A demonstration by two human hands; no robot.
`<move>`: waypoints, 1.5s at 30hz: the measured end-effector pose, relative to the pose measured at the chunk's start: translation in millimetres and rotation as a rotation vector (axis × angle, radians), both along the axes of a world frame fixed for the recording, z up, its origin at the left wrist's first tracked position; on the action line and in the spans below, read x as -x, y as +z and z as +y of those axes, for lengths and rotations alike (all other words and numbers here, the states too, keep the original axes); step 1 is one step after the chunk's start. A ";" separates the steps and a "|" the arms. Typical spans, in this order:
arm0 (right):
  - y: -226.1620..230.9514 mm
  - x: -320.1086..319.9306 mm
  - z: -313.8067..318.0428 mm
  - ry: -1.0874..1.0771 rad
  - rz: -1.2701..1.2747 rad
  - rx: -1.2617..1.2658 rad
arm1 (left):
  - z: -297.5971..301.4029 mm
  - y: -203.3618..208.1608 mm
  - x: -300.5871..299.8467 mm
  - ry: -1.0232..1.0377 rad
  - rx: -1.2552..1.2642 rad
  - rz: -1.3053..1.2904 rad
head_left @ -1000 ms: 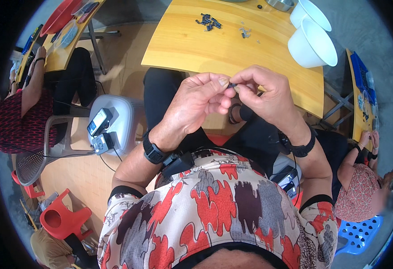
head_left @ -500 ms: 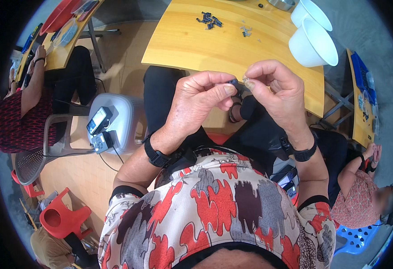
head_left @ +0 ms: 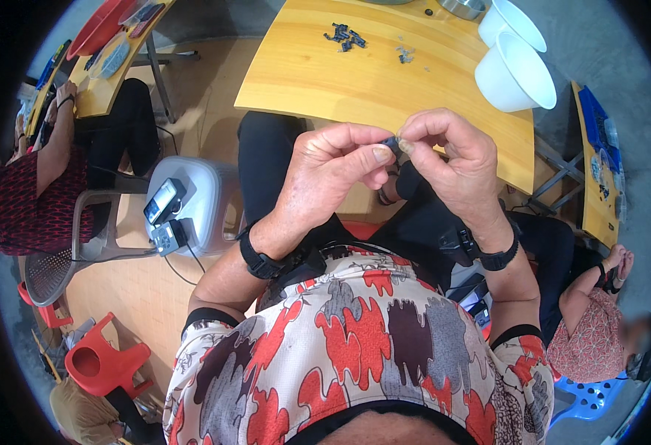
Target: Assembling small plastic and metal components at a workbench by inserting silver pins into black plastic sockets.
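Observation:
A small black plastic part (head_left: 392, 144) is pinched between the thumb and forefinger of my left hand (head_left: 321, 172), held over my lap just off the table's near edge. My right hand (head_left: 455, 162) comes to the part's right end, with thumb and forefinger pressed together there. What the right fingertips hold is too small and covered to make out now. On the wooden table (head_left: 303, 81) lie a loose pile of similar black parts (head_left: 344, 37) and a little scatter of tiny clear pieces (head_left: 405, 55).
Two white bowls (head_left: 514, 74) stand at the table's right edge, near a metal dish (head_left: 462, 7). A grey stool (head_left: 214, 200) with a small device (head_left: 163, 200) on it stands to my left. Other people sit at tables on both sides. A red stool (head_left: 106, 356) is at lower left.
My right hand has moved left, so its fingertips now meet the black part. Half a second ago a gap separated them and a tiny pale piece showed at the right fingertips.

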State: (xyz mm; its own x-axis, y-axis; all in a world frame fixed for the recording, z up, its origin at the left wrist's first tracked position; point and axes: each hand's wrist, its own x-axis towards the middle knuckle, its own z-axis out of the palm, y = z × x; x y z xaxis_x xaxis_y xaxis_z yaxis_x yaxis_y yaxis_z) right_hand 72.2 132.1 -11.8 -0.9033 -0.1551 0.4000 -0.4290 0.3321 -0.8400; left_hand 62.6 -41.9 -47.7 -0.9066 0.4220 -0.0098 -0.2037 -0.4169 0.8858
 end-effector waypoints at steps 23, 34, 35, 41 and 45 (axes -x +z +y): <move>20.8 -18.1 12.3 0.036 0.078 0.251 | 5.0 21.9 -11.0 -0.143 -0.175 0.010; 26.7 -22.0 9.4 -0.046 0.387 -0.197 | 9.5 31.9 -13.1 -0.022 0.069 0.175; 25.2 -22.1 9.0 -0.072 0.415 -0.218 | 10.1 32.4 -12.9 -0.005 0.125 0.217; 17.8 -26.4 6.1 -0.113 0.418 -0.211 | 11.2 31.2 -12.0 0.000 0.073 0.153; 13.7 -29.0 3.5 -0.116 0.386 -0.158 | 13.2 29.7 -11.9 0.000 0.039 0.114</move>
